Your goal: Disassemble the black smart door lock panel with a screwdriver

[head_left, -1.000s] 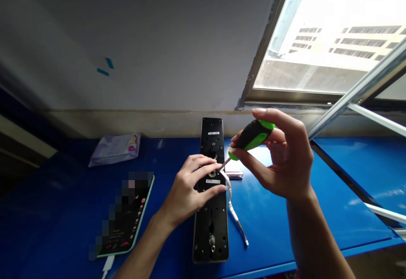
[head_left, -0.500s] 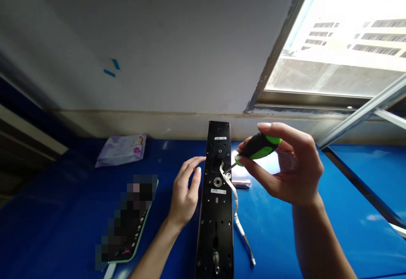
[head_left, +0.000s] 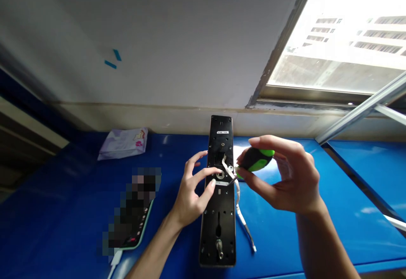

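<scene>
A long black lock panel (head_left: 209, 236) lies lengthwise on the blue tabletop, with screw holes, a round metal fitting and small white labels on its face. My left hand (head_left: 191, 201) reaches over its left edge, fingers apart, the index fingertip at the round fitting. Between thumb and fingers, my right hand (head_left: 293, 181) grips a black-and-green screwdriver (head_left: 258, 160). The screwdriver's shaft slants down to the left over the panel, near its right edge. Whether the tip touches the panel I cannot tell. A white-wrapped cable (head_left: 239, 211) runs out of the panel and down along its right side.
A phone (head_left: 142, 224), partly blurred out, lies to the left with a white cable plugged in. Behind it sits a pale purple packet (head_left: 123, 144). A metal frame (head_left: 361, 110) slants across the right, below the window. The wall (head_left: 177, 50) stands behind the table.
My left hand has moved right, from the panel's edge onto its face. The screwdriver has shifted slightly left and down, its tip now lower on the panel. The view has shifted slightly.
</scene>
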Available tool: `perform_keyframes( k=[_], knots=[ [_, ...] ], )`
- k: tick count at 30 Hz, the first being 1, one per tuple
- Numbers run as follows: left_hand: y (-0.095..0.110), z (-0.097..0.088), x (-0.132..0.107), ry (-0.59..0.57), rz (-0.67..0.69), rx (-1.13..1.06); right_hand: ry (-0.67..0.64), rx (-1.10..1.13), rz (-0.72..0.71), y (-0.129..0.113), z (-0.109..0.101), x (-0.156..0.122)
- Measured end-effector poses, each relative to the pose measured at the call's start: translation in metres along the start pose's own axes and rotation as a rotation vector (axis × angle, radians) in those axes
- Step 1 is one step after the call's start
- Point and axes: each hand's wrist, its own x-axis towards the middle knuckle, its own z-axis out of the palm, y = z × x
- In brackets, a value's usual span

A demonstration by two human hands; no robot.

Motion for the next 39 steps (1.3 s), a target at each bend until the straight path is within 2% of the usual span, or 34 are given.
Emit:
perform_keyframes(
  k=[3,7,17,39],
  knots=[
    [0.008,0.001,-0.002,-0.036,0.140,0.063,-0.004,-0.007,0.016,-0.005,-0.002,-0.010],
    [0.013,0.006,-0.005,-0.065,0.207,0.079,0.026,-0.025,0.036,-0.009,0.000,-0.020],
    [0.013,0.008,-0.005,-0.110,0.222,0.087,0.001,-0.116,-0.033,-0.018,0.007,-0.024],
    [0.015,0.013,-0.003,-0.069,0.215,0.096,-0.003,-0.127,-0.045,-0.025,0.008,-0.027]
  ],
)
